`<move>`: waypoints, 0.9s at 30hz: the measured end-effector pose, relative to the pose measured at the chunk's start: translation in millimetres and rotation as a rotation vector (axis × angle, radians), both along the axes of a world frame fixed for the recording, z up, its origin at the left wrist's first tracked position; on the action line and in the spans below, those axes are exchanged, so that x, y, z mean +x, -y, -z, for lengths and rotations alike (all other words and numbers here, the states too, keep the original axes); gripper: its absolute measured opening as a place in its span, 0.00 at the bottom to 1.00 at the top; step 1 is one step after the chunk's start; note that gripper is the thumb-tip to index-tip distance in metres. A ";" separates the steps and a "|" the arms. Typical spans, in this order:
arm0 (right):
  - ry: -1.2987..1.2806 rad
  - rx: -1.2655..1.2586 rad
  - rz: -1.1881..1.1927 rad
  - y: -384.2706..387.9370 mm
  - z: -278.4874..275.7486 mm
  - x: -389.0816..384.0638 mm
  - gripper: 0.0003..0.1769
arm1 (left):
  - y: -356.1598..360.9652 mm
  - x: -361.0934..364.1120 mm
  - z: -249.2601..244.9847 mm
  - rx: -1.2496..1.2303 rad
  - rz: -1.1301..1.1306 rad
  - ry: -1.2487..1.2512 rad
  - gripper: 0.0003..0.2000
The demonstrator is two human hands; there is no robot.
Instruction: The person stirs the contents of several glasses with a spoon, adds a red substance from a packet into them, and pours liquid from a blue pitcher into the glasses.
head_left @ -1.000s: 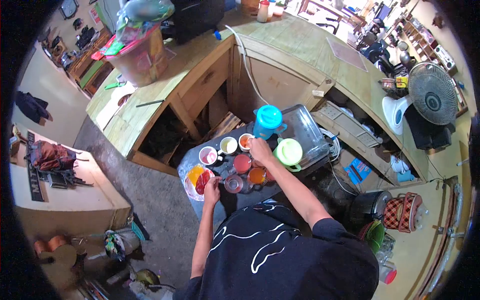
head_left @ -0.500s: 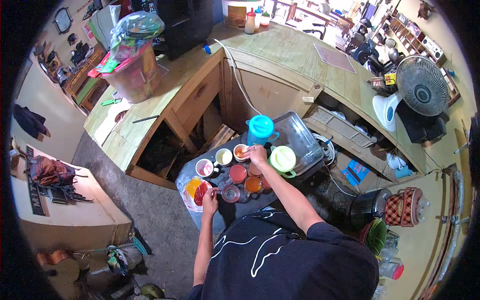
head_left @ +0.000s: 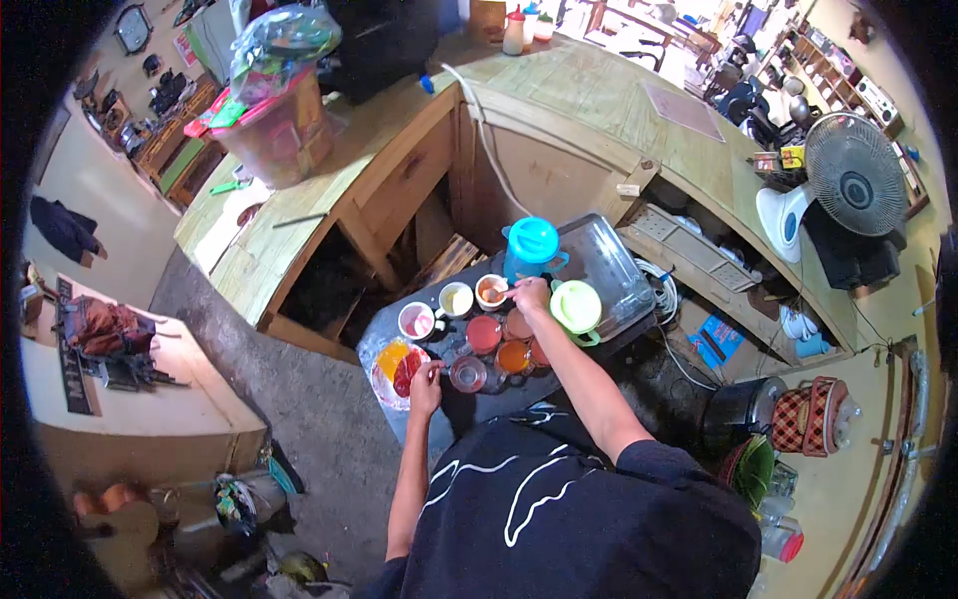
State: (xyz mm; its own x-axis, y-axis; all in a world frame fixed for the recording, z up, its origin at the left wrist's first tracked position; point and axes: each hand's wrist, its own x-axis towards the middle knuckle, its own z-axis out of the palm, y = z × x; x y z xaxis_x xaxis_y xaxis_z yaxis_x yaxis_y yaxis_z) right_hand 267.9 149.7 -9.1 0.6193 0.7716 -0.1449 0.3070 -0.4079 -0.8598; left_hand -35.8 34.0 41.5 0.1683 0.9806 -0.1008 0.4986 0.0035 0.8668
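My right hand (head_left: 532,297) is closed on a spoon (head_left: 496,295), whose end dips into a white cup (head_left: 489,283) with orange contents. My left hand (head_left: 426,391) is closed between a plate (head_left: 389,399) of yellow and red pieces and a clear glass cup (head_left: 467,374); what its fingers grip is hidden. Left of the spoon's cup stand a white mug with pale yellow contents (head_left: 456,299) and a mug with pink contents (head_left: 419,321). Between my hands are glasses of red liquid (head_left: 484,334) and orange liquid (head_left: 514,356). Behind my right hand are a blue pitcher (head_left: 533,245) and a pale green pitcher (head_left: 576,307).
The dark low table (head_left: 409,429) holds all of these, with a clear tray (head_left: 624,285) at its right end. A wooden counter (head_left: 569,100) curves around it, carrying a plastic tub (head_left: 284,140) and a fan (head_left: 853,180). A white cable (head_left: 489,140) hangs down its front.
The whole view has shifted slightly, things appearing a little to the right. My right hand stays at the orange cup with the spoon, and my left hand stays between plate and glass.
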 end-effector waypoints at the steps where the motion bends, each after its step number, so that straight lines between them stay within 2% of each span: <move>1: -0.116 -0.090 0.066 2.8 -17.9 -3.8 0.11 | -0.4 -0.1 -0.2 -0.016 0.002 0.000 0.08; 2: -0.072 -0.162 0.022 7.1 -42.2 -5.9 0.11 | -2.6 -4.5 26.6 0.042 0.017 0.040 0.09; 3: -0.206 -0.060 0.093 13.4 -61.0 -14.2 0.10 | -2.0 -4.9 21.9 0.040 0.028 0.010 0.09; 6: -0.071 -0.037 0.101 14.0 -55.5 -15.5 0.09 | -2.1 -4.5 13.8 0.028 0.045 0.029 0.09; 9: -0.192 -0.030 0.193 13.7 -67.8 -21.9 0.09 | -2.1 -4.9 16.3 0.042 0.043 0.019 0.09; 12: -0.110 -0.039 0.250 1.0 -26.9 -14.7 0.11 | -1.4 -2.6 11.7 -0.013 0.011 0.017 0.09; 15: -0.069 -0.082 0.259 0.4 -27.3 -12.4 0.11 | -0.6 -1.6 5.7 -0.010 0.009 -0.004 0.09; 18: -0.035 -0.131 0.280 8.2 -73.4 -21.4 0.09 | -0.3 -2.2 7.8 0.007 0.012 -0.005 0.09; 21: -0.155 -0.091 0.317 10.0 -81.9 -23.6 0.09 | -1.8 -4.5 11.2 0.026 0.033 -0.010 0.09; 27: -0.352 0.152 0.371 4.4 -64.0 -23.5 0.05 | -1.2 -5.1 6.5 0.001 0.059 0.017 0.10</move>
